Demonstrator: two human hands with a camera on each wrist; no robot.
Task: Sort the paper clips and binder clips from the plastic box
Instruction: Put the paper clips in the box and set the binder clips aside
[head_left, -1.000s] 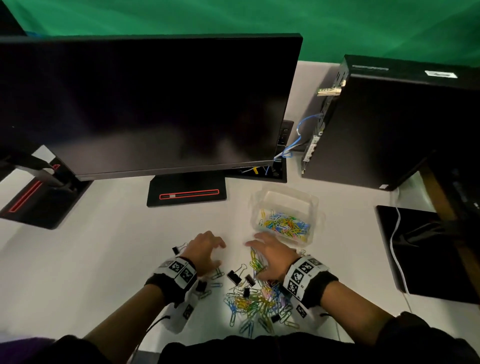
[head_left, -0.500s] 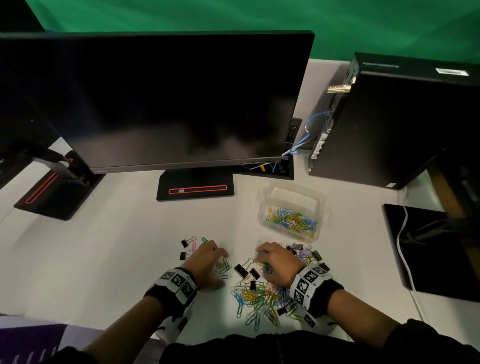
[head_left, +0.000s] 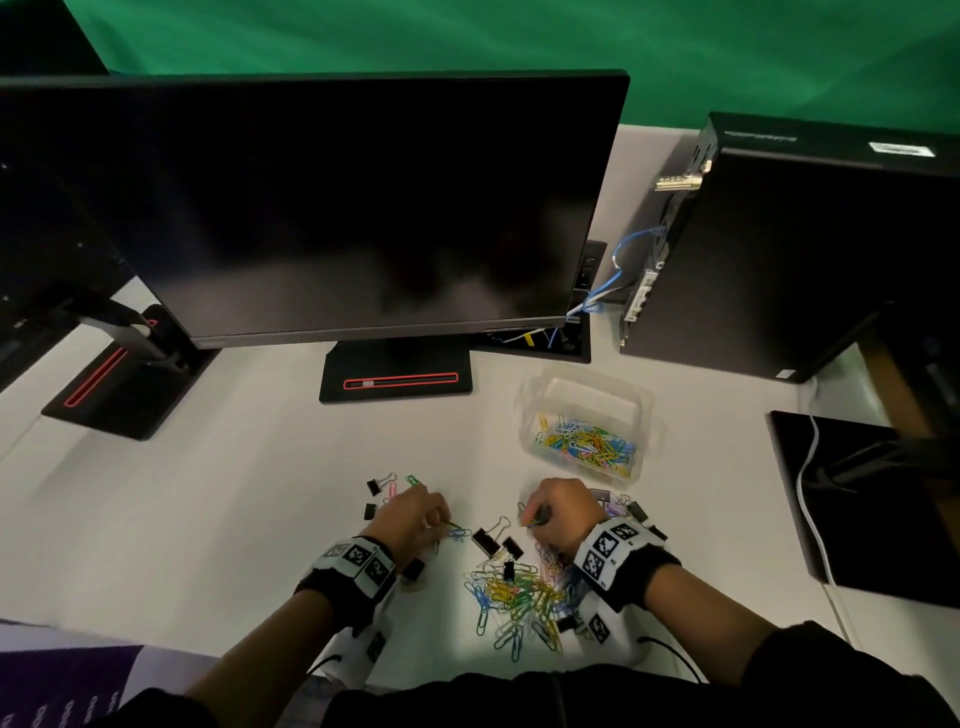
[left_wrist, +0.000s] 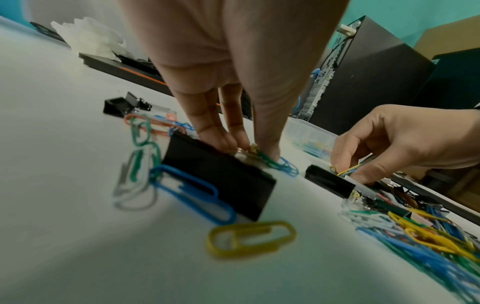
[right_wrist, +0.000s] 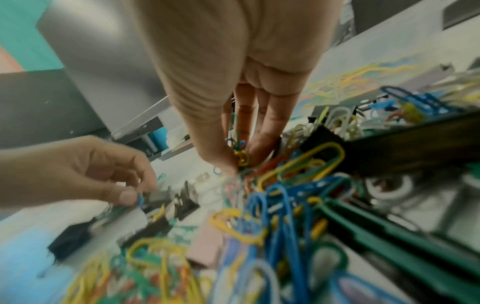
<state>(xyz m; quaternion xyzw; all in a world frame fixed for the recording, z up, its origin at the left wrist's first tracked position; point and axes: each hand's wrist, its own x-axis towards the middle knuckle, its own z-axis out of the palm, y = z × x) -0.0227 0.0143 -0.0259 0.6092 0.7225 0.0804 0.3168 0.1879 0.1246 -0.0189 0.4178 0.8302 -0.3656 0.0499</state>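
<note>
**Dark screens and a tower on a white tabletop**

A white tabletop (head_left: 171, 519) carries a large black monitor (head_left: 332, 208), its screen dark, on a flat black base with a red-outlined slot (head_left: 400, 381). A second monitor's base (head_left: 119, 384), also red-trimmed, sits at the far left. A black computer tower (head_left: 795, 249) stands at the right with blue cables (head_left: 602, 291) running from its rear panel. A black pad (head_left: 878, 499) lies near the right edge, crossed by a white cable (head_left: 808, 499). A green backdrop (head_left: 467, 36) hangs behind.

Left grip (head_left: 413, 514) fingers pinched, pointing down; right grip (head_left: 563, 512) likewise.
</note>
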